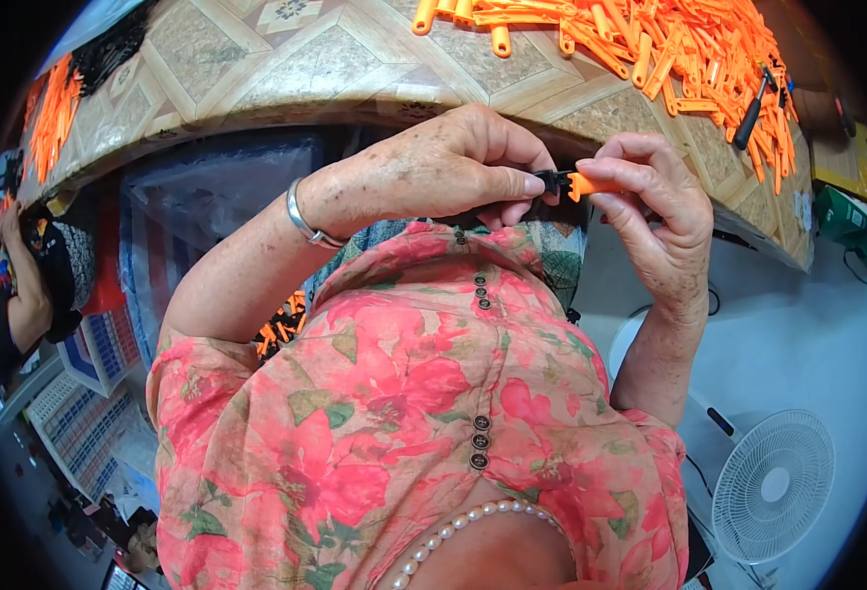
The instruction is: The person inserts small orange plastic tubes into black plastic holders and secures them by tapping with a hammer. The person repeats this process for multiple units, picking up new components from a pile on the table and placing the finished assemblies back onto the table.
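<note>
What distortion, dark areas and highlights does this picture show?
Head view: the brown patterned tabletop has a curved front edge and the corners fall to black; head view: the silver metal bangle shines, while the small black plastic piece lacks clear detail.

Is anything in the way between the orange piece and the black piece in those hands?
Nothing I can see: the right hand's orange piece and left hand's black piece face each other, ends touching or nearly so.

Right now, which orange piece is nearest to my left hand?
The orange piece in your right hand, facing the black piece in your left hand; the orange heaps lie farther away.
</note>
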Tool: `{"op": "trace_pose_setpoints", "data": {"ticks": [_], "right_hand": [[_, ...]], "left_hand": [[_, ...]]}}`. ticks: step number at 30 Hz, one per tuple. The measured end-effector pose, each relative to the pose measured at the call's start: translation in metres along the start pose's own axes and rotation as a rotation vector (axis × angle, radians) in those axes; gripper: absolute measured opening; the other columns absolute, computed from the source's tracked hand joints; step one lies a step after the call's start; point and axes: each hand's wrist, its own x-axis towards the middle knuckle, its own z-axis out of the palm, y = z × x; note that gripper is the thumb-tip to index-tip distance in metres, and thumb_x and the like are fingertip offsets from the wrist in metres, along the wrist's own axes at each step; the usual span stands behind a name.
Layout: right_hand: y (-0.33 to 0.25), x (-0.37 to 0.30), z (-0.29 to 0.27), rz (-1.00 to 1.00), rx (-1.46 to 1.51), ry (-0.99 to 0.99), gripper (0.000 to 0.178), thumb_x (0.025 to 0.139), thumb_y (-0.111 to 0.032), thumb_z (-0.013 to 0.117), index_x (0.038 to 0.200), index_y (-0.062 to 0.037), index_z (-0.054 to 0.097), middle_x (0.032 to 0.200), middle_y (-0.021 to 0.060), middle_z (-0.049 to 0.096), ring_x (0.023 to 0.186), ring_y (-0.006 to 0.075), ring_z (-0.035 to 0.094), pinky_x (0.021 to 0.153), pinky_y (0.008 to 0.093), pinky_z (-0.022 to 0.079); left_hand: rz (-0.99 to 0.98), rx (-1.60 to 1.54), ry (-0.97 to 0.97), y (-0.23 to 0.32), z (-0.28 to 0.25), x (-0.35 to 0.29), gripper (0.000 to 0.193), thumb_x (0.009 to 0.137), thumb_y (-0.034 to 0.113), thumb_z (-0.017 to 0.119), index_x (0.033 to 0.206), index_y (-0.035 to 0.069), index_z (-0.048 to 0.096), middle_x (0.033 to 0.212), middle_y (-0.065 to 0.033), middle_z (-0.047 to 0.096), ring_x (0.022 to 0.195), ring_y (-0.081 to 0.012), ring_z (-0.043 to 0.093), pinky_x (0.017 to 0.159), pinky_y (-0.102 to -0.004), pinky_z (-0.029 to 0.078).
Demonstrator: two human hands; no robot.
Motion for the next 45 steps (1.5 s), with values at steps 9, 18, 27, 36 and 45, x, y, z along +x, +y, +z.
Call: {"op": "trace_pose_setpoints", "data": {"ticks": [9, 18, 27, 36, 45], "right_hand": [[-0.007, 0.002, 0.007, -0.068, -0.132, -0.034, 0.030, 0.074, 0.006, 0.073, 0.101, -0.0070, 0.073, 0.096, 0.0066, 0.062, 0.088, 0.0190, 0.063, 0.074, 0.0290, 0.052], [-0.010, 0.004, 0.010, -0.141, -0.265, -0.065, 0.030, 0.072, 0.000, 0.076, 0.100, -0.0087, 0.074, 0.091, 0.0062, 0.064, 0.086, 0.0218, 0.063, 0.073, 0.0307, 0.051], [-0.010, -0.001, 0.020, -0.214, -0.378, -0.034, 0.032, 0.071, 0.000, 0.076, 0.101, -0.0071, 0.073, 0.091, 0.0074, 0.065, 0.081, 0.0226, 0.063, 0.069, 0.0320, 0.052], [-0.020, -0.003, 0.018, -0.019, -0.239, -0.110, 0.019, 0.076, -0.005, 0.075, 0.093, -0.0027, 0.070, 0.083, 0.0095, 0.066, 0.075, 0.0231, 0.066, 0.065, 0.0328, 0.052], [-0.021, -0.006, 0.034, 0.063, -0.222, -0.086, 0.005, 0.076, -0.002, 0.068, 0.078, -0.0011, 0.064, 0.072, 0.0103, 0.061, 0.063, 0.0239, 0.061, 0.057, 0.0343, 0.047]], "left_hand": [[0.067, 0.126, 0.031, -0.002, 0.004, -0.005, 0.018, 0.100, 0.013, 0.053, 0.100, -0.001, 0.064, 0.069, 0.0044, 0.055, 0.063, -0.0026, 0.047, 0.058, -0.0199, 0.041], [0.140, 0.335, 0.074, 0.000, 0.004, -0.012, 0.018, 0.096, 0.013, 0.058, 0.099, -0.004, 0.063, 0.068, 0.0006, 0.056, 0.065, -0.0071, 0.049, 0.061, -0.0256, 0.045], [0.304, 0.798, 0.310, -0.004, 0.013, -0.017, 0.027, 0.083, 0.025, 0.071, 0.091, 0.000, 0.066, 0.076, -0.0170, 0.064, 0.066, -0.0326, 0.062, 0.060, -0.0395, 0.048], [0.414, 1.025, 0.333, -0.001, 0.018, -0.021, 0.021, 0.076, 0.021, 0.070, 0.087, 0.005, 0.065, 0.072, -0.0123, 0.062, 0.068, -0.0336, 0.063, 0.057, -0.0433, 0.048], [0.561, 1.125, 0.338, -0.011, 0.020, -0.018, 0.018, 0.075, 0.018, 0.070, 0.077, 0.005, 0.058, 0.066, -0.0113, 0.057, 0.064, -0.0324, 0.061, 0.056, -0.0428, 0.048]]}}
